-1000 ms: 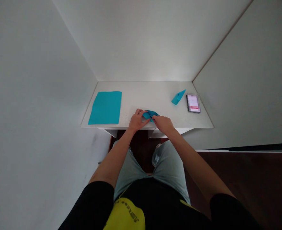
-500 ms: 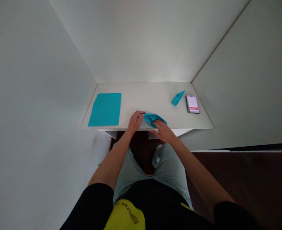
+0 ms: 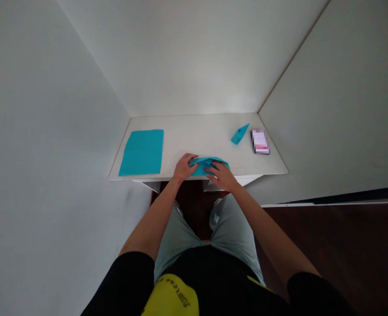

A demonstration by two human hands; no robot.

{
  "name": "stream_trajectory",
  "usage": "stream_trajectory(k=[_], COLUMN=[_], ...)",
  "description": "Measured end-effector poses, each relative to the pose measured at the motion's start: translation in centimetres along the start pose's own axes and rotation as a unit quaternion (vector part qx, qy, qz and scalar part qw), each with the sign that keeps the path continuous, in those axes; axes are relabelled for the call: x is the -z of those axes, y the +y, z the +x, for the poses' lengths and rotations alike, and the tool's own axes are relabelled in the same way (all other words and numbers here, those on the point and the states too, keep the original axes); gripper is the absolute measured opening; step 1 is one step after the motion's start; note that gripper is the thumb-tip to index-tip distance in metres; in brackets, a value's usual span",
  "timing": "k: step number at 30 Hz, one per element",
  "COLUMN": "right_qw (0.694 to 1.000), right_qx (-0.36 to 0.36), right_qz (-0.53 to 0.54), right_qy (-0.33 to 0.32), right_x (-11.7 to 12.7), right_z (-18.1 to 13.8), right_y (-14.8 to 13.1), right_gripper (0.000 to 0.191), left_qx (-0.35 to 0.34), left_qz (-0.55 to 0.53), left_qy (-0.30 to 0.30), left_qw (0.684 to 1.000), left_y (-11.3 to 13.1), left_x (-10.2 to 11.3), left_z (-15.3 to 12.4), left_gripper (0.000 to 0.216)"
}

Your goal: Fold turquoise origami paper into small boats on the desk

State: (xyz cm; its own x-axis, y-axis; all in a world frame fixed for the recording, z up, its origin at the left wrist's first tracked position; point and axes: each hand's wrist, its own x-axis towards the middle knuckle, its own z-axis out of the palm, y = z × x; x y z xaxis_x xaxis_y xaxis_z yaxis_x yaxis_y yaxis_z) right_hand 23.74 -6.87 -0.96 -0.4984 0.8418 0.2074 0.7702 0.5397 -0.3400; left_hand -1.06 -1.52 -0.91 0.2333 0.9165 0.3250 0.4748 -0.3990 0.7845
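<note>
A folded sheet of blue paper (image 3: 199,170) lies at the front edge of the white table, with a raised flap along its far side. My left hand (image 3: 183,168) grips its left end, thumb on the near side and fingers at the far edge. On the right part of the paper is my right hand (image 3: 223,175), its fingers bent over the flap and its thumb toward the near edge. Parts of the paper under both hands are hidden.
A flat blue sheet (image 3: 143,152) lies on the left of the white table (image 3: 194,136). Toward the back right are a small folded blue paper piece (image 3: 239,134) and a phone-like object (image 3: 260,141) with a blurred screen. Walls stand behind and on both sides.
The folded paper has opened out toward me and left, showing more of its near face. My right fingers have shifted slightly on it; my left hand stays at its left end.
</note>
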Motion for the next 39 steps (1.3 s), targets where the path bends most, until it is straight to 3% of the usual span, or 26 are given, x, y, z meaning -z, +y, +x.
stream_trajectory(k=[8, 12, 17, 22, 28, 34, 39], right_qw=[0.990, 0.988, 0.984, 0.951, 0.910, 0.871, 0.899], right_qx=[-0.020, -0.050, -0.099, -0.209, -0.241, -0.263, -0.231], right_qz=[0.111, 0.102, 0.076, 0.067, 0.133, 0.240, 0.270], right_qy=[0.080, 0.105, 0.129, 0.216, 0.309, 0.338, 0.256], right_x=[-1.0, -1.0, -1.4, -2.0, -1.6, -1.3, -0.6], right_z=[1.3, 1.2, 1.1, 1.6, 1.8, 2.0, 1.8], right_y=[1.8, 1.7, 1.2, 0.8, 1.1, 2.1, 2.6], right_gripper=[0.025, 0.016, 0.020, 0.023, 0.038, 0.044, 0.033], left_qx=[0.032, 0.044, 0.044, 0.059, 0.080, 0.099, 0.093], left_qz=[0.004, 0.045, 0.067, 0.068, 0.026, -0.016, -0.072], left_qy=[-0.005, -0.027, -0.045, -0.052, -0.021, -0.014, 0.001], left_qw=[0.999, 0.998, 0.996, 0.995, 0.996, 0.995, 0.993], left_y=[-0.1, 0.2, 0.3, 0.3, -0.4, -0.5, 0.1], left_x=[0.1, 0.2, 0.3, 0.3, 0.0, 0.0, -0.1], left_z=[0.1, 0.0, 0.1, 0.0, 0.0, 0.0, -0.2], left_gripper=[0.013, 0.013, 0.017, 0.022, 0.023, 0.023, 0.028])
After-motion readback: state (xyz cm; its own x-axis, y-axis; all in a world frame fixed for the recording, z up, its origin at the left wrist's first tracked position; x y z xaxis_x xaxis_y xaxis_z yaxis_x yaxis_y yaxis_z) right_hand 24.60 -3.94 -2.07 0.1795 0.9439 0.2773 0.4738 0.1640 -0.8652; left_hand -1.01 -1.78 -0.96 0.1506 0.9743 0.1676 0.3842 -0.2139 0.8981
